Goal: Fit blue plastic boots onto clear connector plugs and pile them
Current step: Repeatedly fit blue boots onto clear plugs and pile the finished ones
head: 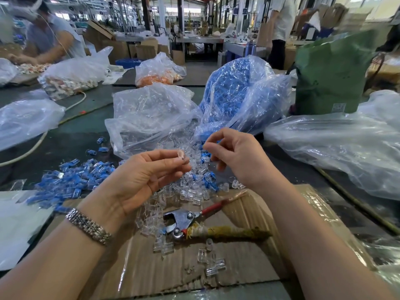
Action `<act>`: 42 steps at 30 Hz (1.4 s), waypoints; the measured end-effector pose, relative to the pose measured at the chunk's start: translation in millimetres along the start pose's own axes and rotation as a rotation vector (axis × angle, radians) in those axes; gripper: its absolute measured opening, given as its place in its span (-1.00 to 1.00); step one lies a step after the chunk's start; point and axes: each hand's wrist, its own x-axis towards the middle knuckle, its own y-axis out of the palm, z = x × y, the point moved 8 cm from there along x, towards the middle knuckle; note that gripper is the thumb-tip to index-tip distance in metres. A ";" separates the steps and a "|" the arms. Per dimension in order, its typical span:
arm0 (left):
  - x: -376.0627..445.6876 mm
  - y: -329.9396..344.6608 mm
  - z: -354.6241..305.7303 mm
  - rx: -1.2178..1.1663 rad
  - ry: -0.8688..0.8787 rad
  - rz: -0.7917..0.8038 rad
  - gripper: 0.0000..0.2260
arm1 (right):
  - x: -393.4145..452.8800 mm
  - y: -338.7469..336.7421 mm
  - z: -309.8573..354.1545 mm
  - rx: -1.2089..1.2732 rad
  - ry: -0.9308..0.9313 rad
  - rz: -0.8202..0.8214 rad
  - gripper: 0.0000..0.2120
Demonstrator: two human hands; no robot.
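Note:
My left hand (145, 174) is raised over the table, palm up, and pinches a clear connector plug (181, 155) between thumb and fingertips. My right hand (234, 158) hovers just to its right, thumb and forefinger pinched, with a bit of a blue boot (202, 146) showing at the tips. Below both hands lies a loose heap of clear plugs (190, 191) mixed with a few blue boots (211, 184). A pile of fitted blue pieces (67, 182) lies to the left.
A clear bag of plugs (151, 118) and a bag of blue boots (238, 94) stand behind the hands. Red-handled pliers (190, 221) lie on taped cardboard (216, 269). A green bag (331, 72) and more plastic bags (346, 148) crowd the right. A person (49, 40) works far left.

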 end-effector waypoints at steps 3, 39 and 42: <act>-1.0 2.5 0.0 0.006 0.008 -0.004 -0.83 | -6.5 5.1 15.6 0.106 -0.069 0.028 -0.79; -4.2 1.7 -14.0 -0.012 0.104 0.009 -0.78 | -62.2 46.0 15.6 -0.861 0.061 0.817 -0.50; -4.3 0.2 -14.8 -0.007 0.111 -0.001 -0.79 | -62.6 55.4 17.5 -0.944 -0.005 0.796 -0.49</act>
